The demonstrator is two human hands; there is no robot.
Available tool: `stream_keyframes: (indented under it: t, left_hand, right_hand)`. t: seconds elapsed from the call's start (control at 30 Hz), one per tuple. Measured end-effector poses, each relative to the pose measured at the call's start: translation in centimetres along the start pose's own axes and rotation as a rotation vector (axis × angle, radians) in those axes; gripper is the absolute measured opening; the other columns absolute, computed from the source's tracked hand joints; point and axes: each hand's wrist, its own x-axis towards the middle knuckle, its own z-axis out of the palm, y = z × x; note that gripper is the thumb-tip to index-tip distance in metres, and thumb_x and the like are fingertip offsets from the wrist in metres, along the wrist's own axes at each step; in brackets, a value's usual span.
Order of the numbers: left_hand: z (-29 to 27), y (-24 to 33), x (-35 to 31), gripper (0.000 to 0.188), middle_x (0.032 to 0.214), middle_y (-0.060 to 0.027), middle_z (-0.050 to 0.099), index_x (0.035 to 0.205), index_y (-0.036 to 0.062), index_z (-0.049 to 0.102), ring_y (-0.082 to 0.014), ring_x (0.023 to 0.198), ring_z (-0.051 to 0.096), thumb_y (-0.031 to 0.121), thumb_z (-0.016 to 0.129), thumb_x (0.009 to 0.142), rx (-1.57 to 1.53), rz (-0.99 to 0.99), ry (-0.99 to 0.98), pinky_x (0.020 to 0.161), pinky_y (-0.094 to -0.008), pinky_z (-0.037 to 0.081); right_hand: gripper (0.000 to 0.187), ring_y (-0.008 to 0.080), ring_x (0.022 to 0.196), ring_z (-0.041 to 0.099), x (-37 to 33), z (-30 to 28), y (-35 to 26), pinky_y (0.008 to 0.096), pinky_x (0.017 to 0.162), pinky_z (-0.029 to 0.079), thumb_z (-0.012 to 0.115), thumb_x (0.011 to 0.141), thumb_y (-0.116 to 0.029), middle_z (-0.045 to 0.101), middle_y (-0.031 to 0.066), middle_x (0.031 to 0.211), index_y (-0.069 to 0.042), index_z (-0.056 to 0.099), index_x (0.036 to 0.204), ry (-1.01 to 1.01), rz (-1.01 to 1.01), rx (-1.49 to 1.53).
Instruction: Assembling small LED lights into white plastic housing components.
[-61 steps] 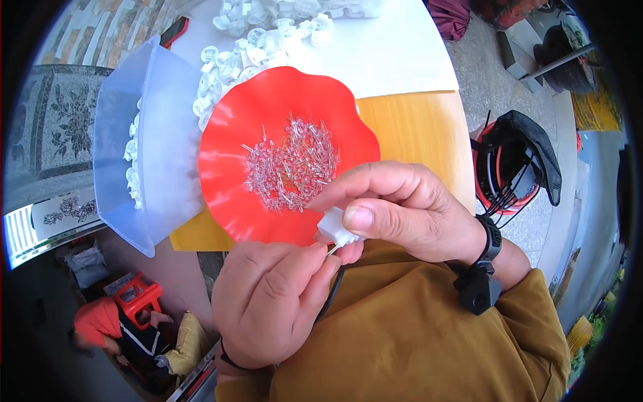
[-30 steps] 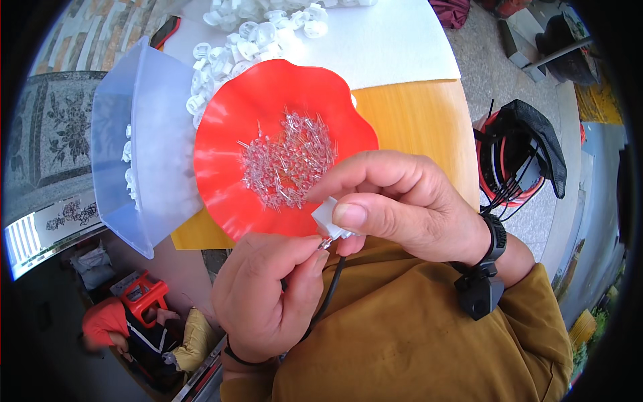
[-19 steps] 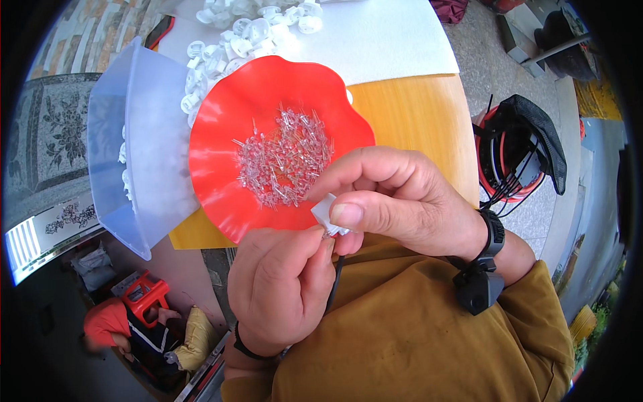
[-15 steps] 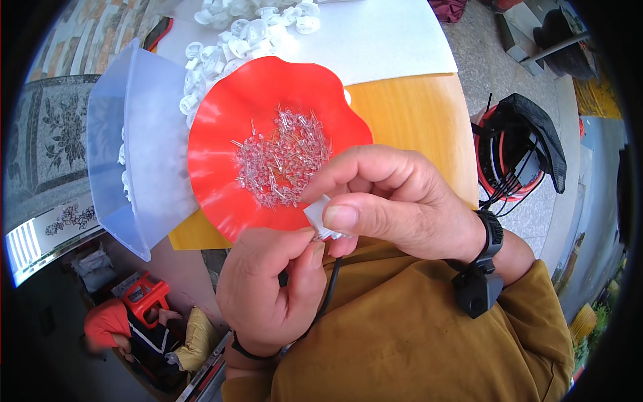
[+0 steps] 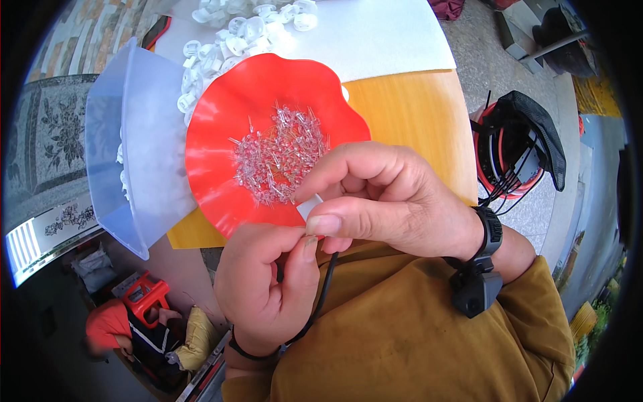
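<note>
My right hand (image 5: 395, 201) is closed on a small white plastic piece (image 5: 309, 205), pinched between thumb and fingers with one pale flat face showing. Right against it, the thumb and forefinger of my left hand (image 5: 261, 285) are pressed together; whatever they hold is hidden at the fingertips. Both hands meet over the near edge of a red wavy-rimmed bowl (image 5: 213, 144). Inside the bowl lies a heap of tiny clear LEDs (image 5: 278, 157) with thin wire legs.
A translucent plastic bin (image 5: 161, 134) stands left of the bowl, with white pieces showing through it. Behind the bowl, many white plastic parts (image 5: 236, 45) lie on a white sheet (image 5: 388, 40) over the wooden table (image 5: 408, 120). A red stool (image 5: 147, 298) and a person are at lower left.
My fingertips have come closer together, and less of the white piece shows between them. The rest of the scene has shifted only slightly in view.
</note>
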Motion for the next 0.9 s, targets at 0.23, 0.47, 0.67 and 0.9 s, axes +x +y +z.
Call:
stream_keyframes:
  t: [0.23, 0.47, 0.67, 0.9]
  left_hand:
    - [0.2, -0.2, 0.4, 0.011, 0.076, -0.0086, 0.058, 0.092, -0.0015, 0.059, -0.0132, 0.059, 0.053, 0.001, 0.062, 0.082, -0.065, -0.016, 0.014, 0.055, -0.0232, 0.043]
    - [-0.2, -0.5, 0.3, 0.022, 0.092, -0.0096, 0.053, 0.106, -0.0045, 0.054, -0.0091, 0.07, 0.051, 0.005, 0.059, 0.086, -0.327, -0.206, 0.071, 0.066, -0.0191, 0.044]
    - [0.0, -1.5, 1.2, 0.026, 0.089, -0.0073, 0.051, 0.104, -0.0023, 0.054, -0.0073, 0.066, 0.047, 0.005, 0.064, 0.081, -0.377, -0.158, -0.12, 0.062, -0.0198, 0.04]
    - [0.6, -1.0, 1.0, 0.022, 0.083, -0.0055, 0.052, 0.088, 0.0003, 0.054, -0.0061, 0.056, 0.044, 0.003, 0.07, 0.074, -0.365, -0.148, -0.069, 0.053, -0.0198, 0.037]
  right_hand:
    - [0.024, 0.0031, 0.064, 0.056, 0.4, 0.1, 0.4, 0.0167, 0.056, 0.046, 0.057, 0.092, -0.026, 0.06, -0.0014, 0.078, -0.004, 0.061, 0.099, 0.082, 0.048, 0.05]
    - [0.03, 0.0024, 0.055, 0.048, 0.3, 0.2, -0.2, 0.0169, 0.049, 0.04, 0.056, 0.092, -0.033, 0.059, -0.0014, 0.076, -0.004, 0.057, 0.098, 0.087, 0.02, -0.014]
    - [0.031, 0.0017, 0.049, 0.043, 0.3, -0.2, 0.0, 0.0159, 0.044, 0.035, 0.058, 0.091, -0.036, 0.055, -0.0023, 0.069, -0.006, 0.05, 0.087, 0.061, 0.043, -0.052]
    - [0.039, 0.0019, 0.051, 0.041, 0.6, 0.3, 0.3, 0.0172, 0.045, 0.033, 0.047, 0.096, -0.038, 0.049, -0.0034, 0.064, -0.007, 0.051, 0.074, 0.136, -0.028, -0.109]
